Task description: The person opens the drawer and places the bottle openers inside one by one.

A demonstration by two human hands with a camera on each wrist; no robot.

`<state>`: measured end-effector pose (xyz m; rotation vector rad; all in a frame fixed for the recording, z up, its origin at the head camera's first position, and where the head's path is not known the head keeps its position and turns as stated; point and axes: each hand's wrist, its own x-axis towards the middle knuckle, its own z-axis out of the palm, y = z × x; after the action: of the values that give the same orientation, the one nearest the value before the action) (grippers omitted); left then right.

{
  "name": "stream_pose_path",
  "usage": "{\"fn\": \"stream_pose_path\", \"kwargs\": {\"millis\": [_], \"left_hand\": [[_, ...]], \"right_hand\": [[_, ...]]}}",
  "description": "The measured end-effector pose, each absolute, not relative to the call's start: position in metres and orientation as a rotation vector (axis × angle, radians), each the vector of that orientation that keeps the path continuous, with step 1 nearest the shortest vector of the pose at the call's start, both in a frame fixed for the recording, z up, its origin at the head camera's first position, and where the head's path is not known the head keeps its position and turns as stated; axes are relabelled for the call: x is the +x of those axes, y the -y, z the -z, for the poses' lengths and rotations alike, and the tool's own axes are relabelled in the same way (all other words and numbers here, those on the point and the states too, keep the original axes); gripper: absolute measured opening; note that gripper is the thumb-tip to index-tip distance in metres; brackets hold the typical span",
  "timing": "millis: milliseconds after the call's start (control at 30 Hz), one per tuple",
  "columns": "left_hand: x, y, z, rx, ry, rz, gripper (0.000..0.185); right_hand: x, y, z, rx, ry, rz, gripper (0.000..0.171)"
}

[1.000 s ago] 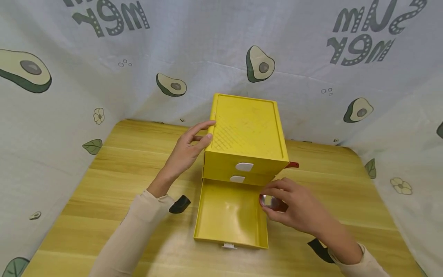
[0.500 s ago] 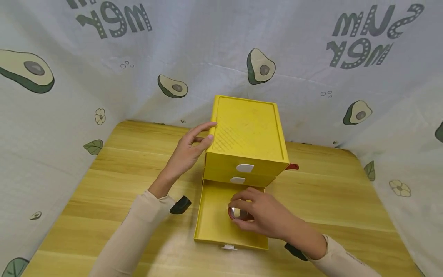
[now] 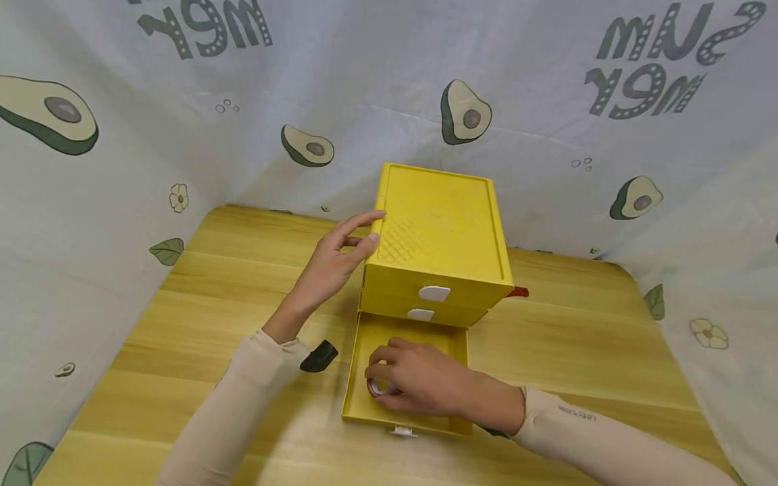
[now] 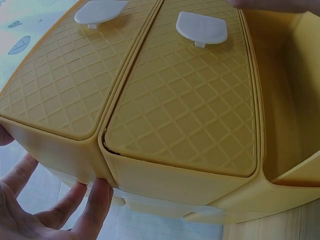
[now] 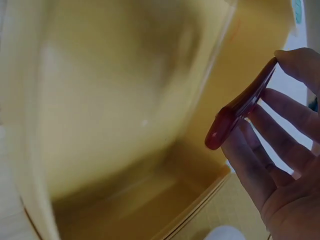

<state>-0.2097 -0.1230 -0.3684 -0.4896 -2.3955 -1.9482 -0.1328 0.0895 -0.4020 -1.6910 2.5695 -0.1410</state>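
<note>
In the head view, a yellow drawer cabinet has its lowest drawer pulled out. My left hand rests its fingertips against the cabinet's left side, fingers extended; the left wrist view also has the fingers along that side wall. Over the drawer, my right hand pinches a small round, dark red-rimmed thing with a shiny silvery middle. From the right wrist, this red thing looks glossy and tapered, held at its edge between thumb and fingers above the drawer floor.
White tabs mark the upper drawer, the middle drawer and the front of the lowest one. A red handle-like piece sticks out behind the cabinet's right side. A printed curtain hangs behind the wooden table.
My right hand has carried the red-rimmed thing leftward, from the drawer's right edge to over its left part. My left hand has stayed against the cabinet.
</note>
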Motion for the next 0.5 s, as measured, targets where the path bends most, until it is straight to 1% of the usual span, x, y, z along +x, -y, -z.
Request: {"fn": "stream_pose_path", "kwargs": {"millis": [200,300,500], "left_hand": [[-0.2103,0.1229,0.3677,-0.498,2.386,1.953,0.041],[-0.2106,0.1228,0.3679,-0.494,2.387,1.954,0.041],[-0.2113,0.1229,0.3687,-0.486,2.393,1.953,0.041]], "right_hand": [[-0.1354,-0.0810,0.4064,-1.704,-2.567,0.102,0.021],[-0.1356,-0.0802,0.4085,-1.694,-2.567,0.102,0.025],[-0.1360,-0.0809,0.4095,-1.645,-2.579,0.176,0.027]]}}
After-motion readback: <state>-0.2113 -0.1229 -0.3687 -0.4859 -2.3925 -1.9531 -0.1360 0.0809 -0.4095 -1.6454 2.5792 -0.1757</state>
